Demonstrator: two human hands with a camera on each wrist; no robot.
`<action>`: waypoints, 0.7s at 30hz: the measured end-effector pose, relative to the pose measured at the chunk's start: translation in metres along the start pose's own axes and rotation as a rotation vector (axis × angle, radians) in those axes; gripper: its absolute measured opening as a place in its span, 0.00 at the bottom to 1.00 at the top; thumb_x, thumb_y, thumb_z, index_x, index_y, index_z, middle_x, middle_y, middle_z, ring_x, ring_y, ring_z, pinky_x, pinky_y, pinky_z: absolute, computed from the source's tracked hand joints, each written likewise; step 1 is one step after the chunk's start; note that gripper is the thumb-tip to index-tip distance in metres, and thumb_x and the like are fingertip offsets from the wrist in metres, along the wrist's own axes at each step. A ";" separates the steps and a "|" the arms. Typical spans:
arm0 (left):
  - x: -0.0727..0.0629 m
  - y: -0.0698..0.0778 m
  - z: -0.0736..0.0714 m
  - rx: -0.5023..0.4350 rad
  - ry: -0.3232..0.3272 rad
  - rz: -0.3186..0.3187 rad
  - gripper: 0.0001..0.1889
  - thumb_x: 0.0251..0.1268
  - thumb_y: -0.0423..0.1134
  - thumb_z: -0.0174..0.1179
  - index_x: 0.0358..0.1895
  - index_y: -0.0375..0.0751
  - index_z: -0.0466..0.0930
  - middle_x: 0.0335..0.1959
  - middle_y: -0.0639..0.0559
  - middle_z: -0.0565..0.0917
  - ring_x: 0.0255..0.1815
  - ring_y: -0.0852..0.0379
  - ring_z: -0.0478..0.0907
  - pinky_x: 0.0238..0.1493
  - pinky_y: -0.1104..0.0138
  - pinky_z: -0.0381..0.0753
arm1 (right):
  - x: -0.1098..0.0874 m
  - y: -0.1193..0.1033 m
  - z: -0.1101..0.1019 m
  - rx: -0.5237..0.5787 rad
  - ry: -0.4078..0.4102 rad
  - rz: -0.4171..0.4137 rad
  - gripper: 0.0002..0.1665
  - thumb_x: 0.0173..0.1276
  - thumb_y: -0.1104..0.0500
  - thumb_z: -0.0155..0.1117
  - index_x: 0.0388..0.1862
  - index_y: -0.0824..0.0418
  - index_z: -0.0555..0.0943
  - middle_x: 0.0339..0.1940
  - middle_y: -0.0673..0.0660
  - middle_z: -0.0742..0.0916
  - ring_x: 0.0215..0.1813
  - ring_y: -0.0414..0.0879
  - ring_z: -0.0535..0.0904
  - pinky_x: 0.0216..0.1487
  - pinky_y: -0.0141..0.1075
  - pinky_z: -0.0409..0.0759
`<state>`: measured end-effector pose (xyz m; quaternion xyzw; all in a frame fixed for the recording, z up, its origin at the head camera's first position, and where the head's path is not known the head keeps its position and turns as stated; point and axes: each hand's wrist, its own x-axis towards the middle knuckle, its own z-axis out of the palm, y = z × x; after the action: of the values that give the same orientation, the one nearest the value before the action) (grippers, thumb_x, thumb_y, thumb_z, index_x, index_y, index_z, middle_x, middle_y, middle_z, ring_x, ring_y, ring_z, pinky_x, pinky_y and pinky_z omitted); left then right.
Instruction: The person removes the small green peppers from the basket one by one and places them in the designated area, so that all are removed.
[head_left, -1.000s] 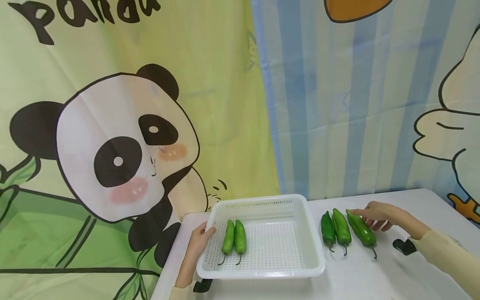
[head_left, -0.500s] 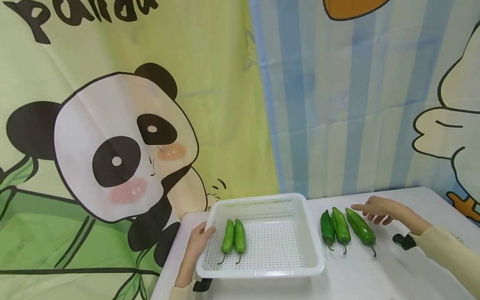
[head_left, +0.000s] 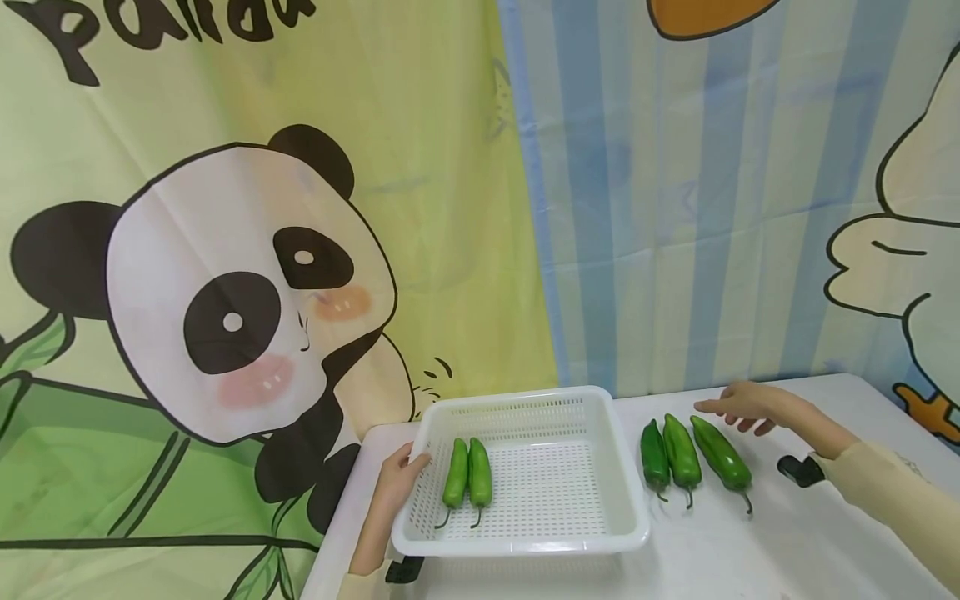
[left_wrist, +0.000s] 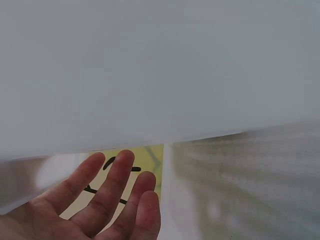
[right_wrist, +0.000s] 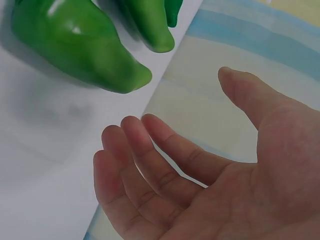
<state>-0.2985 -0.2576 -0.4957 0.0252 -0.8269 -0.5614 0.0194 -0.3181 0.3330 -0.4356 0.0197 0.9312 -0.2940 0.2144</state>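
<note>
Green peppers (head_left: 681,452), lettering (head_left: 167,33) probably "panda"

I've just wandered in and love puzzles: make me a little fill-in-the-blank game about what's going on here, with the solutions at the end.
1. The white basket holds ____ green peppers.
2. Near the right hand, ____ more peppers lie on the table.
3. The person's ____ hand is at the basket's rim.
4. The black-and-white cartoon animal on the cloth behind is a ____.

Missing words: two; three; left; panda.
</note>
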 end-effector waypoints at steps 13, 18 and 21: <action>0.001 -0.001 0.001 0.004 0.004 -0.008 0.25 0.74 0.41 0.56 0.69 0.34 0.71 0.56 0.29 0.83 0.42 0.44 0.89 0.37 0.59 0.91 | -0.014 -0.022 -0.009 -0.013 0.013 -0.056 0.47 0.71 0.32 0.57 0.57 0.78 0.75 0.47 0.69 0.85 0.46 0.57 0.82 0.41 0.47 0.86; 0.001 -0.001 0.001 0.001 0.009 -0.012 0.25 0.74 0.41 0.56 0.69 0.34 0.72 0.56 0.30 0.83 0.42 0.44 0.89 0.37 0.59 0.91 | -0.020 -0.032 -0.005 0.006 0.008 -0.096 0.47 0.69 0.30 0.58 0.57 0.75 0.77 0.47 0.65 0.86 0.47 0.55 0.83 0.42 0.47 0.87; 0.001 -0.001 0.001 -0.004 0.011 -0.012 0.25 0.74 0.41 0.56 0.69 0.35 0.72 0.56 0.30 0.83 0.43 0.44 0.89 0.37 0.58 0.91 | -0.024 -0.041 -0.001 0.017 -0.002 -0.122 0.46 0.69 0.30 0.58 0.59 0.72 0.78 0.49 0.64 0.86 0.48 0.53 0.83 0.44 0.46 0.87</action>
<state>-0.2997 -0.2571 -0.4969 0.0332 -0.8255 -0.5631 0.0206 -0.3033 0.3020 -0.4032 -0.0356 0.9280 -0.3145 0.1967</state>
